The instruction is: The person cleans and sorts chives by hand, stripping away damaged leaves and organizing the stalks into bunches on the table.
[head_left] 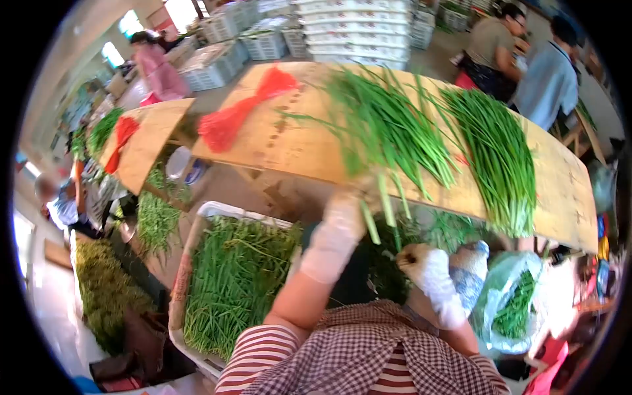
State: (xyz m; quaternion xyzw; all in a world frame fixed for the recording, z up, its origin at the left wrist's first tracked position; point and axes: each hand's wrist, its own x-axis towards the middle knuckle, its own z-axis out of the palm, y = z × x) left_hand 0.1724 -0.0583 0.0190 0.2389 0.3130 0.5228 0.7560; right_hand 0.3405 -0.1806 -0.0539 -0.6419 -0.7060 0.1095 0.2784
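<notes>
My left hand [352,194], in a pale glove, is wrapped round the lower ends of some green stalks [359,122] over the table's near edge; both are blurred. Beside them a loose pile of long green stalks [405,125] lies on the wooden table [296,145]. Farther right rests a thick, neatly aligned bunch [500,151], its pale ends toward me. My right hand [421,263], also gloved, is curled closed below the table edge, near a few hanging stalk ends. Whether anything is inside it is hidden.
Red ties [240,115] lie on the table's left part. A white crate [181,289] of greens stands at my left, a plastic bag [484,303] of greens at my right. Stacked crates [355,29] stand behind the table. Several people are around, including two at the back right [543,79].
</notes>
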